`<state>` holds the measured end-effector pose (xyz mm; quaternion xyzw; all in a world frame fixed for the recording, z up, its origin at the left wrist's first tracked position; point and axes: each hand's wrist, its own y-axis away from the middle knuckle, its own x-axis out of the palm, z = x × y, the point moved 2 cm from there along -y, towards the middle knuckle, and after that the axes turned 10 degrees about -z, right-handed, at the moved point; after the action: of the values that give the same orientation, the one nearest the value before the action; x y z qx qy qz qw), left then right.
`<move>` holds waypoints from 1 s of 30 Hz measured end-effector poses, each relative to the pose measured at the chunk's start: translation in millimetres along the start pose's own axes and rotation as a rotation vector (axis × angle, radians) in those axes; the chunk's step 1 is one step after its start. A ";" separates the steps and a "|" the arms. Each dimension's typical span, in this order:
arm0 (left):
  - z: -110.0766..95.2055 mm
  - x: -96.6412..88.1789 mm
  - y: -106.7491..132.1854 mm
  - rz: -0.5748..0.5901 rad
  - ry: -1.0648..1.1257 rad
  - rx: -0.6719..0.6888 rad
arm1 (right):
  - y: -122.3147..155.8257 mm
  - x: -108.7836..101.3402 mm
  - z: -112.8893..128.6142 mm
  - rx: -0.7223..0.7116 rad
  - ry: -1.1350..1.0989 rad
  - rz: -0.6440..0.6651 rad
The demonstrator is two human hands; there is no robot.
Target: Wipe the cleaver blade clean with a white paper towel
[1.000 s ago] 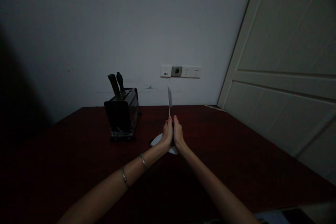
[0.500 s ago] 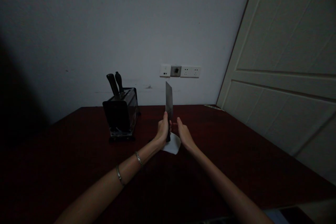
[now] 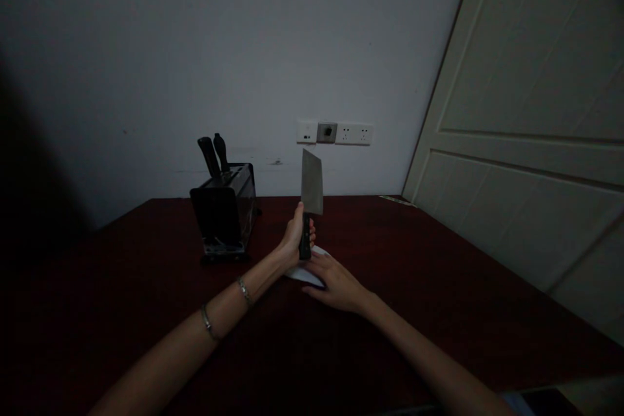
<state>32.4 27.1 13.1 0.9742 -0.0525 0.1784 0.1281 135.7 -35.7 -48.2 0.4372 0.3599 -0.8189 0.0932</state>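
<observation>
My left hand (image 3: 294, 237) is closed round the dark handle of a cleaver (image 3: 311, 183), which stands upright with its broad blade facing me. My right hand (image 3: 335, 281) lies low on the dark red table (image 3: 439, 286), fingers stretched out and resting on a white cloth or paper (image 3: 301, 273) just below the cleaver's handle. Two bracelets sit on my left forearm.
A black knife block (image 3: 225, 208) with two dark handles sticking up stands on the table to the left of the cleaver. Wall sockets (image 3: 335, 132) are on the white wall behind. A pale panelled door (image 3: 526, 123) fills the right side.
My right hand has let go of the cleaver's handle and dropped onto the white cloth. The cleaver has turned from edge-on to showing its flat side, held by the left hand alone.
</observation>
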 end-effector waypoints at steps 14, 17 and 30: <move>0.5 -16.6 -3.9 0.212 0.076 -0.221 | -9.7 8.2 -11.2 0.005 0.079 -0.034; 2.4 -22.2 -6.5 0.282 0.134 -0.270 | -9.0 7.3 -13.7 0.020 0.048 -0.031; 27.3 -59.0 -4.9 0.559 0.382 -0.411 | -29.8 -75.9 -62.4 0.538 -0.571 -0.497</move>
<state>-12.7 27.8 -33.9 0.8256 -0.3255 0.3703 0.2744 207.8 15.4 4.0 0.1033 0.1886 -0.9683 -0.1275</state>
